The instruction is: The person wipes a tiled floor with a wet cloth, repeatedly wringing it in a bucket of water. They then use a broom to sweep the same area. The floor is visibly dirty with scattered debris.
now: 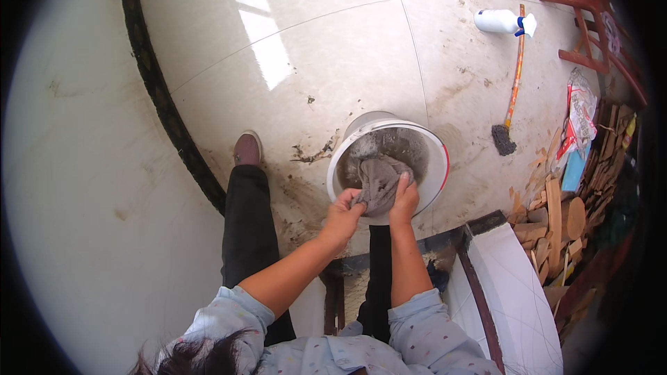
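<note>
A wet grey-brown cloth point(384, 182) is held between my two hands over a white plastic bucket point(436, 187). My left hand point(344, 213) pinches the cloth's near left edge, close to the rim. On the right side, my right hand point(404, 202) grips it with the thumb on top. Murky water point(396, 140) with some foam shows in the bucket beyond the cloth. Whether the cloth's far end touches the water, I cannot tell.
A white spray bottle point(497, 21) lies across the handle of a brush point(504, 139) on the dirt-marked tile floor point(338, 62). Farther right are a reddish stool point(589, 0), a plastic bag point(579, 109) and stacked firewood point(573, 219). A dark floor strip point(156, 83) curves along the left.
</note>
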Tool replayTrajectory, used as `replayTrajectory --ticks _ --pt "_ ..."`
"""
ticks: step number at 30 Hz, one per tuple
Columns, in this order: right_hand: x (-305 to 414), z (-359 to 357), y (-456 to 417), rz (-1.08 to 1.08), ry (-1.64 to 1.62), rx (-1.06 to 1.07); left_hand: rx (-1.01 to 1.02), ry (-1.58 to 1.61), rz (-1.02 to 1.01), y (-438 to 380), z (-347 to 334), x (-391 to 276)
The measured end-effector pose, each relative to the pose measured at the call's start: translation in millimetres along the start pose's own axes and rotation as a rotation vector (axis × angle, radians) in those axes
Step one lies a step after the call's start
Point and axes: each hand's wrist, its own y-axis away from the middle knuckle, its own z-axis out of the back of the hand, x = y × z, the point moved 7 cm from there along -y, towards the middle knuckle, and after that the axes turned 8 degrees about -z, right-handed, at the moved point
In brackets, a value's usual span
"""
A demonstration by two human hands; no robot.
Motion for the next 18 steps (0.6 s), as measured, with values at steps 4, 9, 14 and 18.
replayTrajectory --ticks 4,9,14,18 --pt "-38 12 -21 -0.380 -0.516 0.033 -0.055 0.015 -0.105 -3 21 -10" --pt "-29 35 -19 0.078 -0.099 -0.006 -0.088 -0.384 -0.232 -2 38 11" --pt "18 -20 -2 0.429 0.308 0.103 -0.070 -0.378 0.010 3 44 23" --pt "-57 -93 -37 0.093 0.402 0.307 -0.018 -0.380 -0.033 2 38 24"
